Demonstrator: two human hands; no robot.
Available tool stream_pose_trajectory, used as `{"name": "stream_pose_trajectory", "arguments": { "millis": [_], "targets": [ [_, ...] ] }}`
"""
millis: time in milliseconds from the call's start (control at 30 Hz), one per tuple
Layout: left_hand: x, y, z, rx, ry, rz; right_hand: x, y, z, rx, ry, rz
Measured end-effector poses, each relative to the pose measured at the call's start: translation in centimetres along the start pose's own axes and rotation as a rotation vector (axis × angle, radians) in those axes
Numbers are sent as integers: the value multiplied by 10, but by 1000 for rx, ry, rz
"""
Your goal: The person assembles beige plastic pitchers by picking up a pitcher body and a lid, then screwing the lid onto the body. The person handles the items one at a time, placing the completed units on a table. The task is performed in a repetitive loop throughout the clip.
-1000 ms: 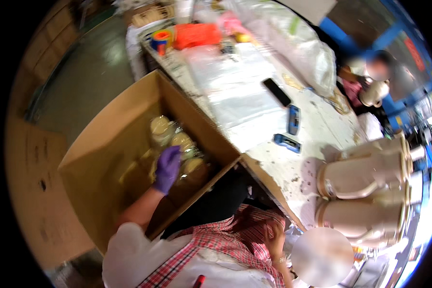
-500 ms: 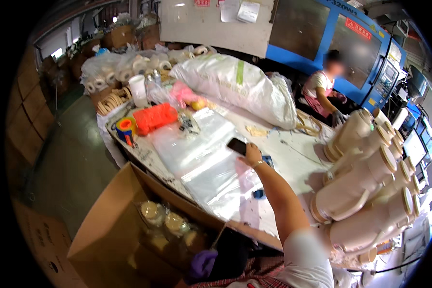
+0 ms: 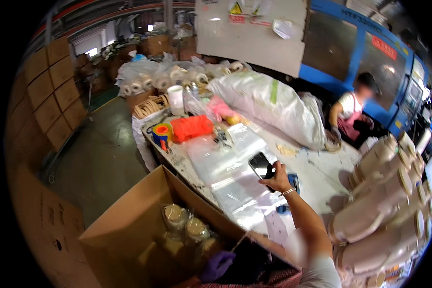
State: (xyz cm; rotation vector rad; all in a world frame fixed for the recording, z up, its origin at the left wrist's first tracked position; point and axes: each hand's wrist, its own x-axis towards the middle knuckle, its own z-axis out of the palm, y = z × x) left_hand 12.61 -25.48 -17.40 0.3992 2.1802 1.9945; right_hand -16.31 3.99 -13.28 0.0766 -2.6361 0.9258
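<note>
My right hand (image 3: 279, 180) reaches over the table with its fingers closed around a black smartphone (image 3: 261, 165). Beneath the phone lie flat clear plastic bags (image 3: 240, 144), spread across the white tabletop (image 3: 317, 168). A blue object (image 3: 293, 181), its kind unclear, sits beside my right wrist. My left hand does not show. Close to my body stands an open cardboard box (image 3: 125, 223) holding several plastic-wrapped cream round pieces (image 3: 196, 228). Some purple cloth-like material (image 3: 217, 265) is near the box's right edge.
Several beige jugs (image 3: 372, 206) crowd the right side. Further back are a large white sack (image 3: 269, 105), an orange-red plastic bag (image 3: 192, 127), a tape dispenser (image 3: 162, 135) and a white cup (image 3: 175, 100). A person (image 3: 353, 108) sits by a blue machine (image 3: 329, 41). Cartons (image 3: 53, 86) are stacked left.
The whole view has shifted, so things appear further right and lower. The phone, still in my right hand, shows more of its face. The other person's arm has moved.
</note>
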Motion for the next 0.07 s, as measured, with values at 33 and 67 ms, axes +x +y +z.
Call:
{"name": "stream_pose_trajectory", "arguments": {
  "millis": [33,67],
  "targets": [
    [4,1,2,-51,-3,-38,-28,-29,-11,102,-67,47],
    [4,-7,7,-190,-11,-28,-60,-51,-16,269,-126,96]
  ]
}}
